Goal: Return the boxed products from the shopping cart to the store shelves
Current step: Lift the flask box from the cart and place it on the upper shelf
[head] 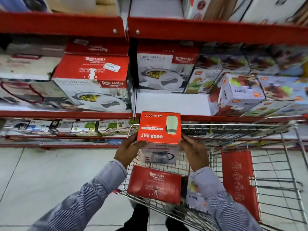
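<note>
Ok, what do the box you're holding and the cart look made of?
The Good Day box, held between left hand and right hand, looks like glossy printed cardboard: sharp folded edges, slight sheen. The cart looks like bright plated steel wire: thin shiny grid.

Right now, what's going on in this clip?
A person holds a red Good Day box between the left hand and right hand, above the shopping cart, facing a bare spot on the shelf. A red Rishabh box lies in the cart.
</note>
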A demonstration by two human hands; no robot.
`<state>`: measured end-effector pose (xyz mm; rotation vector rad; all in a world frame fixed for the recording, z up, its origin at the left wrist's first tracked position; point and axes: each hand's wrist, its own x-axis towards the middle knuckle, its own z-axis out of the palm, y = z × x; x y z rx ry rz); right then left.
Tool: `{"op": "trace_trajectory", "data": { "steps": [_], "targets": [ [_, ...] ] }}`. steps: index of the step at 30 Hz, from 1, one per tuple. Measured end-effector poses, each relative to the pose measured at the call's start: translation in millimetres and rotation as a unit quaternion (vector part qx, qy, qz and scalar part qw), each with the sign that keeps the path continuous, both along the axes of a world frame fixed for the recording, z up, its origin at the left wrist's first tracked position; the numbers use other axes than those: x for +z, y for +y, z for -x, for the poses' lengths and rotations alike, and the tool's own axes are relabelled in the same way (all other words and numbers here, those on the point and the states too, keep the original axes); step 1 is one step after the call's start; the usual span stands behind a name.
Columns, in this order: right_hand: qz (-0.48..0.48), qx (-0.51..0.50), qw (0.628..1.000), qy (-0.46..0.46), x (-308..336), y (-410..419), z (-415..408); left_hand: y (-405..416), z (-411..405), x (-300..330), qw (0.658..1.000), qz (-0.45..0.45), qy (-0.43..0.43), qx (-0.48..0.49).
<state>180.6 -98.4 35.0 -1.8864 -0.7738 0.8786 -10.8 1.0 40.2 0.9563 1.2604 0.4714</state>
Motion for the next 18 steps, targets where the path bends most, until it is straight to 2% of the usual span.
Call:
{"op": "trace_trajectory", "data": {
  "steps": [5, 9, 14, 18],
  "targets": [
    [-0.114, 0.019, 0.993, -0.027, 77.0, 4.9, -16.2, -4.8, 3.4, 81.3, 0.988, -0.155, -0.021, -0.002],
    [-0.202, 0.058, 0.977, -0.038, 138.6, 12.3, -26.7, 1.9, 1.6, 133.0, 0.954, -0.298, -0.003, -0.028],
    [-0.277, 0.087, 0.955, -0.060, 200.8, 17.6, -30.4, 8.0, -3.9, 189.8, 0.909, -0.417, 0.009, 0.010],
    [-0.352, 0.092, 0.931, -0.040, 242.9, 29.1, -27.7, 8.3, -6.0, 239.8, 0.885, -0.459, -0.068, 0.048]
  ]
}}
